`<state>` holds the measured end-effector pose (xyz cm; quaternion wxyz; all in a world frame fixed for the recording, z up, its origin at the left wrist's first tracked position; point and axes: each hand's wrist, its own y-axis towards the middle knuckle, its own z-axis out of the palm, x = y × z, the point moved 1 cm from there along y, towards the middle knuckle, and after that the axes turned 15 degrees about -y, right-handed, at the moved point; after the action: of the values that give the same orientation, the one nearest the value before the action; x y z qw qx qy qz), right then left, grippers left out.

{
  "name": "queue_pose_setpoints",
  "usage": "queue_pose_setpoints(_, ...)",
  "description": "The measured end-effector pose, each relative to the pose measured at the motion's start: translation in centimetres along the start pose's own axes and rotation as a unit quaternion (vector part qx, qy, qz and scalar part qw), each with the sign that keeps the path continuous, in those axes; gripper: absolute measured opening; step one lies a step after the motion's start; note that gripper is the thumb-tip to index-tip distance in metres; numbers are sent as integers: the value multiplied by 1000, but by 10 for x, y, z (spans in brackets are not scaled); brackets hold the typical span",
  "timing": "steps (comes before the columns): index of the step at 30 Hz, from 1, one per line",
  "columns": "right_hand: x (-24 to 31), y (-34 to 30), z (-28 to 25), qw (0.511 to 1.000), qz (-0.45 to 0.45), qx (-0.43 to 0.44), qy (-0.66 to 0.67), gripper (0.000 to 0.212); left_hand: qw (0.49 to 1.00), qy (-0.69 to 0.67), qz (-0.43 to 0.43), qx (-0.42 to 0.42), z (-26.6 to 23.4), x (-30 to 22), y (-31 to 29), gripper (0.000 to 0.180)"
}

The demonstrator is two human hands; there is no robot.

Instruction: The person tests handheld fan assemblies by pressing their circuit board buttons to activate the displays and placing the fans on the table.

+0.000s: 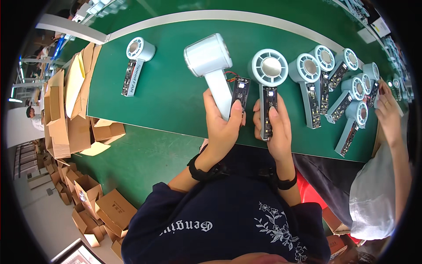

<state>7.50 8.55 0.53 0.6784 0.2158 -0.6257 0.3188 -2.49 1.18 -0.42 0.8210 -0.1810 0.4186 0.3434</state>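
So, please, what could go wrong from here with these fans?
1. In the left hand, exposed red wires run beside the loose-looking circuit board of the tilted fan; a tug might strain them.
2. The right hand has its thumb on the bare board of the upright fan; hard pressing could perhaps damage parts.
3. The lowest fan on the right lies close to the table edge; a bump might knock it off.

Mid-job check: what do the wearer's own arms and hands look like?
The left hand and right hand are ungloved. A black strap circles the left wrist, and a black band the right. The forearms are bare below dark navy sleeves: left sleeve, right sleeve.
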Motion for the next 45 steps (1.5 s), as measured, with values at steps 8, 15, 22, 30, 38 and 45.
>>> queue_pose_setpoints(8,0,0,-1,1000,-6,2,-7,32,1000,-21,-19,-11,-3,-1,-1,38)
queue_pose_setpoints(15,-3,-2,-1,1000,-3,22,1,31,1000,-3,-7,-16,-3,1,-1,38)
queue_pose_setpoints(22,-7,-1,-6,998,-23,42,50,35,1000,2,24,-4,-1,1,-2,41)
queue_pose_setpoints(30,-4,0,-2,999,-24,11,26,32,998,-46,-10,-30,-6,1,0,40)
queue_pose_setpoints(38,-3,-1,0,999,-29,0,18,32,1000,3,1,-7,-2,-2,2,39)
queue_pose_setpoints(45,-5,-1,-1,999,-33,-14,37,31,999,-20,33,-19,-6,2,-3,39)
